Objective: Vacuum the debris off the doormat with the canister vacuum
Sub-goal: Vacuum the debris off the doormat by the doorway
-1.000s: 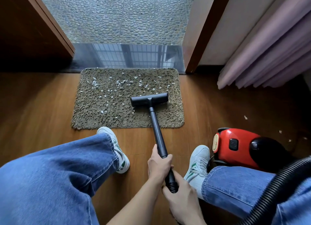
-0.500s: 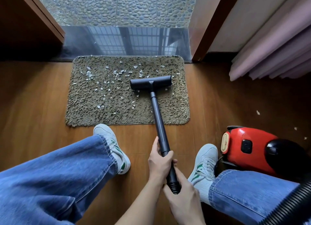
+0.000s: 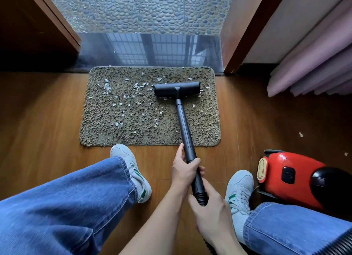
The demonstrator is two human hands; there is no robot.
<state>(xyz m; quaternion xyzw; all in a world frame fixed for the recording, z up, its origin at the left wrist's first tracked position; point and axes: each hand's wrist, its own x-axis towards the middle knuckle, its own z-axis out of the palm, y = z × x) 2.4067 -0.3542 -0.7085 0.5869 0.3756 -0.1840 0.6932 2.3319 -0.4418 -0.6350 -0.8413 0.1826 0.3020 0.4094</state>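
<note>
While wrapping fingers round the wand point(image 3: 183, 125), left hand point(image 3: 184, 171) forward and right hand point(image 3: 213, 214) at the cuff end, holds floor head point(image 3: 177, 90) on far-right area of doormat point(image 3: 99, 134), wand axis running straight ahead, debris point(image 3: 107, 87) lying mostly leftward of head.

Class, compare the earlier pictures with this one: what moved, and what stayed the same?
The floor head slid forward over the doormat toward the threshold, pushed by the wand. Nothing was grasped or released: left hand and right hand grip the wand as before. The debris on the left and the red canister stayed put.
</note>
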